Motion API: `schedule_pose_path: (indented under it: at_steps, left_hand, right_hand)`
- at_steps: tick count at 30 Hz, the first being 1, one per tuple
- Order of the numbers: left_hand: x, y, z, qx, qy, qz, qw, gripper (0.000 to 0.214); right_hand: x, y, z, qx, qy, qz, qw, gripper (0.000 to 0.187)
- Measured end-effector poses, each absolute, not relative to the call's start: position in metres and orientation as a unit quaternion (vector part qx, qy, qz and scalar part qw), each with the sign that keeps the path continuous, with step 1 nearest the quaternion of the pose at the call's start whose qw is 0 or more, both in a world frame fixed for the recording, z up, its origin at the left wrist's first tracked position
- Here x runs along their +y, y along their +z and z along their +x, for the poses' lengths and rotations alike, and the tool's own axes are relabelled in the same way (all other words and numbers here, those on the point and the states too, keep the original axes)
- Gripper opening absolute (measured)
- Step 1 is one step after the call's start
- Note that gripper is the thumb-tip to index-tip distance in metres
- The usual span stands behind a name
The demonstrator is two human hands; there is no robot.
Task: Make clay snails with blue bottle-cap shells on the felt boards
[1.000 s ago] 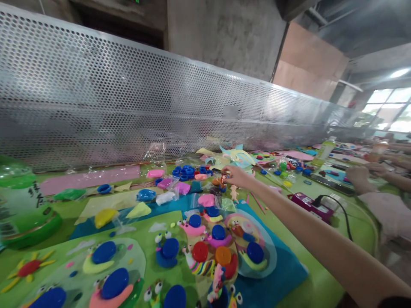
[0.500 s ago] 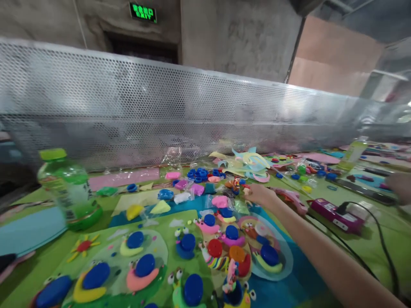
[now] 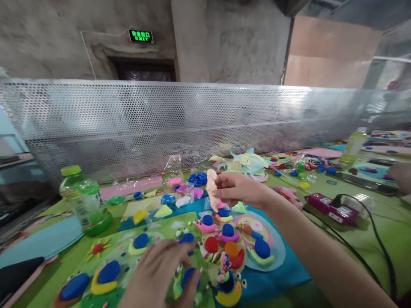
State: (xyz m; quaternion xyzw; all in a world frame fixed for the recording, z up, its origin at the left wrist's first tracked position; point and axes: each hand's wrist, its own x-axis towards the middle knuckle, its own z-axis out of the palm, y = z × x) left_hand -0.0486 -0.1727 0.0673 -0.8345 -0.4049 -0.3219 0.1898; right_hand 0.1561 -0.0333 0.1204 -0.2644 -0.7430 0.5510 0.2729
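Note:
My right hand (image 3: 239, 189) is raised over the middle of the table, its fingertips closed on a long, lumpy, peach-coloured clay piece (image 3: 211, 188), held upright. My left hand (image 3: 159, 273) hovers low over the picture, empty, with thumb and fingers apart. Below it, partly covered, sits a clay snail with a blue bottle-cap shell (image 3: 191, 278) and a green body. Other cap snails lie around, such as a blue-and-yellow one (image 3: 108, 272) to the left. A red cap (image 3: 211, 244) and an orange cap (image 3: 231, 250) top snails between my hands.
A green-capped bottle (image 3: 85, 203) stands at the left. Bagged clay, such as a blue packet (image 3: 168, 199), and blue caps (image 3: 197, 179) lie behind the picture. Paper strips (image 3: 248, 161) lie further back. A purple power bank (image 3: 334, 208) with a cable and another person's hand (image 3: 403, 175) are at right.
My right hand has lifted from the back of the table and come left with the peach clay piece. My left hand has come into view from below. The camera view has tilted.

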Motion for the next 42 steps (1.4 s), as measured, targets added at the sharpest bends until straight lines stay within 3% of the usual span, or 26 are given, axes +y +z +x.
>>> schedule_pose_path:
  at_steps: [4,6,14,22,26,32,42]
  left_hand:
    - [-0.162,0.093,-0.047,-0.545,-0.333,-0.768,-0.051,0.026]
    - [-0.157,0.093,-0.043,-0.579,-0.348,-0.727,-0.122,0.033]
    - [-0.151,0.066,-0.047,-0.562,-0.350,-0.715,-0.225,0.020]
    - [-0.158,0.072,-0.047,-0.545,-0.315,-0.713,-0.307,0.020]
    - [-0.156,0.073,-0.051,-0.535,-0.322,-0.725,-0.292,0.017]
    - [-0.152,0.075,-0.052,-0.512,-0.337,-0.759,-0.220,0.015]
    - [-0.153,0.069,-0.055,-0.504,-0.357,-0.776,-0.133,0.013]
  right_hand:
    - [-0.046,0.119,0.129,-0.722,0.590,-0.225,0.282,0.042]
    - [-0.052,0.109,0.123,-0.717,0.581,-0.259,0.284,0.043]
    - [-0.075,0.082,0.118,-0.691,0.604,-0.283,0.278,0.047]
    - [-0.087,0.085,0.120,-0.667,0.654,-0.187,0.303,0.037]
    - [-0.085,0.081,0.122,-0.665,0.649,-0.178,0.323,0.024]
    - [-0.083,0.079,0.124,-0.656,0.653,-0.200,0.321,0.032]
    - [-0.080,0.077,0.125,-0.662,0.648,-0.195,0.323,0.023]
